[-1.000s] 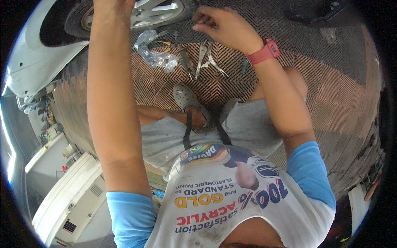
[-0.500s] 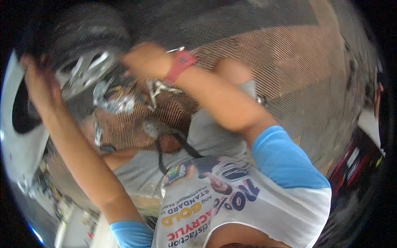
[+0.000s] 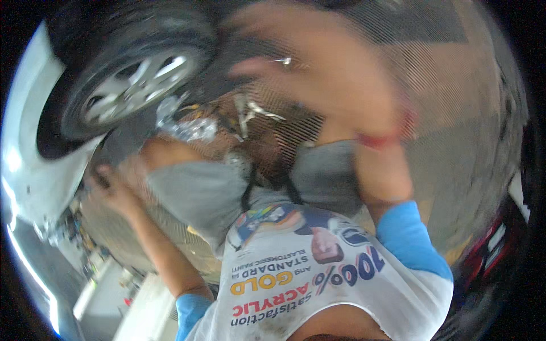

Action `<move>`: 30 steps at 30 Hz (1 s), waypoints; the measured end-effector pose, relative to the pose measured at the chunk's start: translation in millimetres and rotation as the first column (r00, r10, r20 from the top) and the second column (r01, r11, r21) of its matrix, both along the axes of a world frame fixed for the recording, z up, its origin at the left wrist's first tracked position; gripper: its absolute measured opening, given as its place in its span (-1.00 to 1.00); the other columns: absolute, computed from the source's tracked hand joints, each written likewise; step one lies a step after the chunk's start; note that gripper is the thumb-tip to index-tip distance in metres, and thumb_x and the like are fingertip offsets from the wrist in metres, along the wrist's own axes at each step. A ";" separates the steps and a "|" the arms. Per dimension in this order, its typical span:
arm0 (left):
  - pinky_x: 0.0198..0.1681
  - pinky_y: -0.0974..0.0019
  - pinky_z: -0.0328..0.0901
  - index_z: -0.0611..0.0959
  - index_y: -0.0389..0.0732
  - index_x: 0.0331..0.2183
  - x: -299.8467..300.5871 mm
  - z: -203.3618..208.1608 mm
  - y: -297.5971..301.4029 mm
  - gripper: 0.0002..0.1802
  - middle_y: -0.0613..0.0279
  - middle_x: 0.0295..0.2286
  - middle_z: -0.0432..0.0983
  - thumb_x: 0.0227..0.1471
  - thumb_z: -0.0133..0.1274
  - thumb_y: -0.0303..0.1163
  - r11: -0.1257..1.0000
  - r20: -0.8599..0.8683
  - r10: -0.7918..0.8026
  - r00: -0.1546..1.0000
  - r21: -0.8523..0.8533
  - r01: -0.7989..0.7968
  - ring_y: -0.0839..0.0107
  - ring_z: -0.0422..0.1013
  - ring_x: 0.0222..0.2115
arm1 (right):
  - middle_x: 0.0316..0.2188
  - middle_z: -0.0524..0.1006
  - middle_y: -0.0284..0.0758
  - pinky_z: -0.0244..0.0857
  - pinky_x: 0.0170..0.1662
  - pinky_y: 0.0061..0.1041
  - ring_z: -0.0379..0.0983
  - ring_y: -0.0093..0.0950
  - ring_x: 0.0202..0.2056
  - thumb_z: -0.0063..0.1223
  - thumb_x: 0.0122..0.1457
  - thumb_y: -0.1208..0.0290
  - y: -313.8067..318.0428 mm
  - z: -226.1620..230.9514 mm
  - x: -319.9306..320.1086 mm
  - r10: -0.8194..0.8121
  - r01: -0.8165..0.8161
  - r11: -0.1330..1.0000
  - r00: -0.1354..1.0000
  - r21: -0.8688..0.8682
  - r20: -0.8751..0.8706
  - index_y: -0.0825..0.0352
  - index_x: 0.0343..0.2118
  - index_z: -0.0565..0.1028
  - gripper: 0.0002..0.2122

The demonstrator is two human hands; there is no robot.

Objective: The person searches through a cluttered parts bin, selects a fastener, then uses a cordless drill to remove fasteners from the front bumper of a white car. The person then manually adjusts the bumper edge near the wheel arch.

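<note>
My right hand [image 3: 296, 62] is lifted over the floor beside the car wheel [image 3: 133, 94], its outline badly smeared by motion. A small shiny metal thing [image 3: 285, 61] shows by its fingers; whether it is held or worn is unclear. A red band [image 3: 380, 139] circles that wrist. My left hand [image 3: 116, 190] is low at the left, outside my bent leg and below the wheel. A dark patch sits among its blurred fingers, and I cannot make out whether it is an object. Between my knees and the wheel lie silvery metal tools [image 3: 250, 113] and a crumpled clear plastic bag [image 3: 196, 129].
The pale car body [image 3: 34, 136] curves around the tyre on the left. My grey shorts [image 3: 196, 187] and spread knees frame the striped brown floor covering [image 3: 426, 68]. A dark red shiny object [image 3: 489, 244] stands at the far right. Pale boxy shapes [image 3: 142, 301] are at lower left.
Both hands have moved away from the wheel. My left hand has dropped down toward my side, and my right hand has swung to the right. More of the wheel now shows.
</note>
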State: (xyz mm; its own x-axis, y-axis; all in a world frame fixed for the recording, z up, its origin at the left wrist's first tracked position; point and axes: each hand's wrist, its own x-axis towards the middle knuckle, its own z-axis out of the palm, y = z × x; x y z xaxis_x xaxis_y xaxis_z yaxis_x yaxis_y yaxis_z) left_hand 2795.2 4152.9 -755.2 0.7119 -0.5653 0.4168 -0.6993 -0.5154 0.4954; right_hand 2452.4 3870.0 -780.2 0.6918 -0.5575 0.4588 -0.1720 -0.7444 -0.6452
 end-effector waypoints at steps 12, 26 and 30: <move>0.18 -0.09 0.14 0.55 -0.20 0.01 -86.7 -48.6 -16.7 -0.30 0.03 0.02 0.44 -0.11 0.31 -0.01 0.834 -0.034 -0.472 0.881 0.305 0.459 0.01 0.30 0.08 | 0.16 0.43 -0.02 0.28 0.09 -0.10 0.40 -0.13 0.14 0.19 0.18 0.41 233.2 -339.3 -349.6 -0.522 0.730 -0.167 0.505 0.663 -0.688 0.39 0.25 0.30 -0.43; 0.22 -0.07 0.09 0.54 -0.10 0.03 -80.5 60.0 8.7 -0.52 0.21 0.05 0.42 0.15 0.08 -0.07 0.589 -0.227 -0.671 0.706 0.416 0.693 0.15 0.27 0.12 | 0.10 0.49 -0.10 0.25 0.14 -0.17 0.40 -0.13 0.12 0.14 0.18 0.44 143.7 -157.1 -225.8 -0.274 0.837 -0.298 0.385 0.458 -0.881 0.37 0.22 0.34 -0.48; 0.28 -0.09 0.02 0.54 -0.10 0.04 -78.7 130.7 36.0 -0.55 0.21 0.08 0.40 0.19 0.02 -0.07 0.585 -0.312 -0.567 0.763 0.499 0.639 0.12 0.22 0.16 | -0.05 0.57 -0.11 0.36 -0.01 -0.22 0.53 -0.23 -0.09 0.21 0.12 0.47 109.0 -0.1 -168.8 0.032 0.937 0.159 0.309 0.310 -0.951 0.34 0.16 0.38 -0.49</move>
